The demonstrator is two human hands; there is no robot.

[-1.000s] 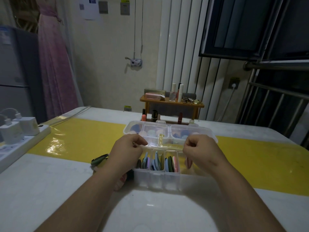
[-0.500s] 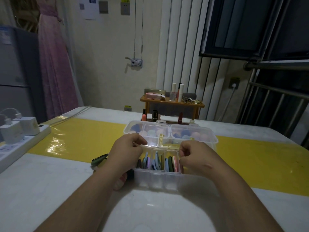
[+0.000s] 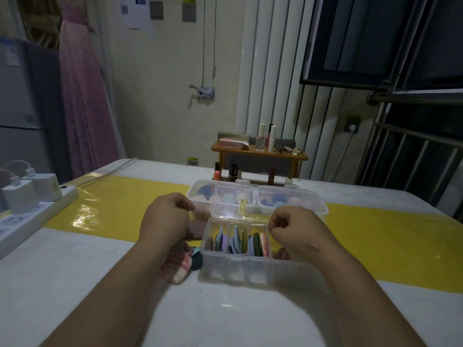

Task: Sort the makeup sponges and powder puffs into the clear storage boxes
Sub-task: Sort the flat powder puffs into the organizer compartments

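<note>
Both grips are clenched as I watch: the left grip (image 3: 166, 216) hangs with fingers curled and thumb against forefinger just left of the front clear box (image 3: 235, 270), and the right grip (image 3: 298, 231) is curled the same way over that box's right end, its knuckles at the rim. I cannot tell whether either one actually pinches anything. The front clear box sits on the white counter (image 3: 225, 319) between the two forearms, lid up, with three compartments showing. Flat powder puffs (image 3: 236, 242) stand on edge in them, blue, lilac, dark green and pink packed side by side. Touching it behind is the rear clear box (image 3: 314, 209), and round makeup sponges (image 3: 279, 198) in blue and pink show through its plastic. Beside the front box, under the left wrist, loose pieces lie on the counter: a brown puff (image 3: 196, 227), a dark teal puff (image 3: 197, 257) and a pink checked puff (image 3: 179, 270) partly hidden by the arm. A glossy yellow strip (image 3: 120, 206) runs across the counter beneath the boxes. Off at the left edge sits a white power strip (image 3: 37, 219) with chargers (image 3: 21, 199) plugged in, and at the far edge stands a small wooden shelf (image 3: 259, 155) with cosmetics on it
</note>
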